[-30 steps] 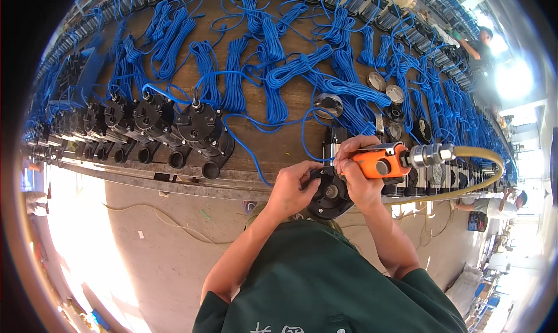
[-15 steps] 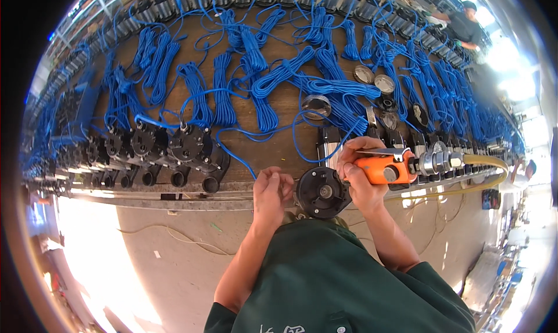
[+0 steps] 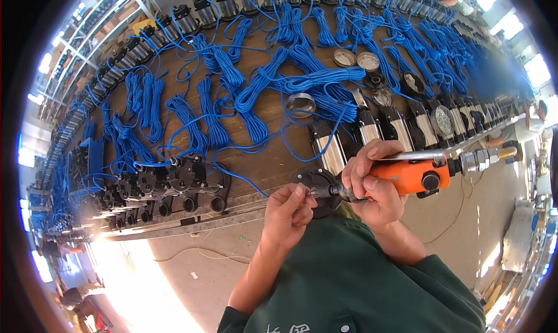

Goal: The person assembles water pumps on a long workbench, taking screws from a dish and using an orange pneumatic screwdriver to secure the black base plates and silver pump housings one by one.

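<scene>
My right hand (image 3: 375,190) is wrapped round an orange air screwdriver (image 3: 415,176), held sideways with its tip to the left. Thumb and fingers of my left hand (image 3: 288,214) pinch together at that tip; a small metal piece shows there, too small to name surely. Below the tool's front end sits a round black motor end cover (image 3: 314,175), partly hidden by both hands and the tool. It faces up at the table's near edge, close to my body. A metal motor body (image 3: 329,145) lies just beyond it.
Bundles of blue cable (image 3: 261,86) cover the wooden table (image 3: 192,59). Black pump housings (image 3: 187,179) line the near edge at left; metal motors (image 3: 401,129) line it at right. Round metal caps (image 3: 300,104) lie among the cables. An air hose fitting (image 3: 479,160) trails right.
The screwdriver has swung so its tip shows at the left, over the black cover. My left hand has come in to meet the tip. The whole view has tilted and shifted.
</scene>
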A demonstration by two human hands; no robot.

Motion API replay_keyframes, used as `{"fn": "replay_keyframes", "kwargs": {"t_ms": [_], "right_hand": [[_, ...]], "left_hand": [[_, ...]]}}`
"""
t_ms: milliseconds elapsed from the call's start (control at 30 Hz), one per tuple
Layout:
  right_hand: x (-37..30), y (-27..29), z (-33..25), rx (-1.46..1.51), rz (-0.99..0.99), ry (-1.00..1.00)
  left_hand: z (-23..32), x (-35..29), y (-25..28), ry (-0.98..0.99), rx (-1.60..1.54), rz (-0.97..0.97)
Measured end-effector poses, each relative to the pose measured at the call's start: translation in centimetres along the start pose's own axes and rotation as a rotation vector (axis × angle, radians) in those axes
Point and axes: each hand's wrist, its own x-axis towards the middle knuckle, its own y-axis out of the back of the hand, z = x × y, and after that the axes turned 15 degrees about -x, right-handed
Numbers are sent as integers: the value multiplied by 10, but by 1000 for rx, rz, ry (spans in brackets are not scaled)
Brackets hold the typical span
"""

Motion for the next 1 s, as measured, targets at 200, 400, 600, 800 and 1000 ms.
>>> {"fn": "replay_keyframes", "kwargs": {"t_ms": [200,400,600,800,1000], "right_hand": [[-14,19,-9,-76,16,-38],[-49,50,6,-275,-73,-49],[-59,43,11,-443,-122,-150],[-62,27,8,-714,-236,-25],[-62,25,11,-728,-234,-41]], "left_hand": [[-16,-4,-4,-126,501,49],[-36,-15,6,-205,1078,-90],[-46,-15,17,-506,1554,-40],[-38,-17,29,-592,1739,0],[-40,-15,37,-614,1692,8]]}}
